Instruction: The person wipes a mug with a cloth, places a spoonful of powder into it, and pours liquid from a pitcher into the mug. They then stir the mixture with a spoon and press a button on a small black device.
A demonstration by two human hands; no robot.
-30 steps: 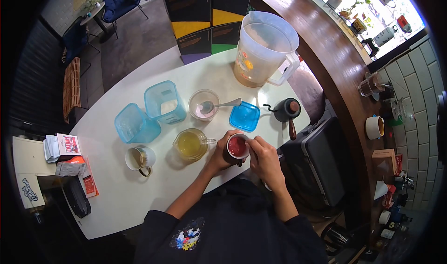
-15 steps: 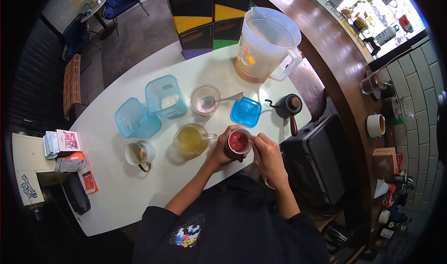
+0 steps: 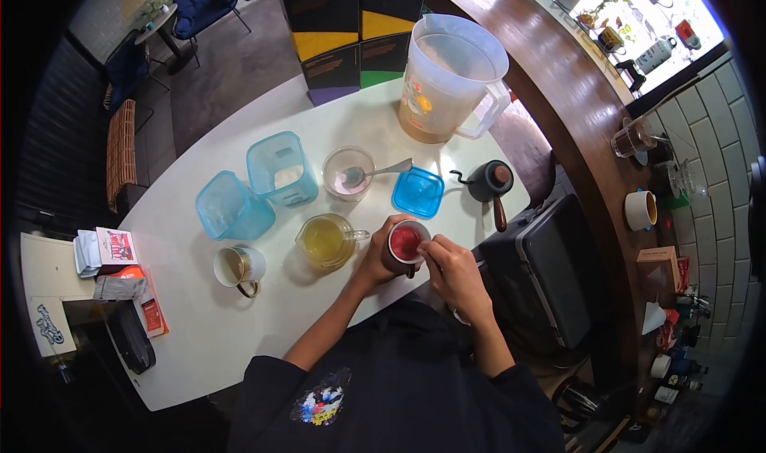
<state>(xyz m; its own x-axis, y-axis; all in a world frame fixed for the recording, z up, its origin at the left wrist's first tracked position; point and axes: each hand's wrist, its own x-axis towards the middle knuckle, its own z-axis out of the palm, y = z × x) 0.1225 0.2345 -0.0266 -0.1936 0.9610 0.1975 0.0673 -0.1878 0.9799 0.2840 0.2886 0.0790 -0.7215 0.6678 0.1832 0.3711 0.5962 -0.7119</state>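
Observation:
My left hand (image 3: pixel 378 259) is wrapped round a dark mug (image 3: pixel 406 245) with red liquid in it, near the table's front edge. At the mug's right rim, the fingers of my right hand (image 3: pixel 453 269) are pinched together; what they hold is hidden. A glass pitcher (image 3: pixel 325 242) of yellow-green liquid stands left of the mug. Behind it is a clear cup (image 3: pixel 348 174) with a spoon (image 3: pixel 383 170) resting in it. A blue lid (image 3: pixel 418 193) lies behind the mug, and a small black kettle (image 3: pixel 490 181) stands to the right.
Two blue containers (image 3: pixel 233 207) and a white cup (image 3: pixel 239 268) stand on the left of the white table (image 3: pixel 199 349). At the back are a large plastic jug (image 3: pixel 453 78) and dark boxes (image 3: pixel 323 22). A black case (image 3: pixel 536 269) is at the right.
The fingers of my right hand have shifted slightly at the mug's rim. The whole view has moved a little; the objects on the table stand as before.

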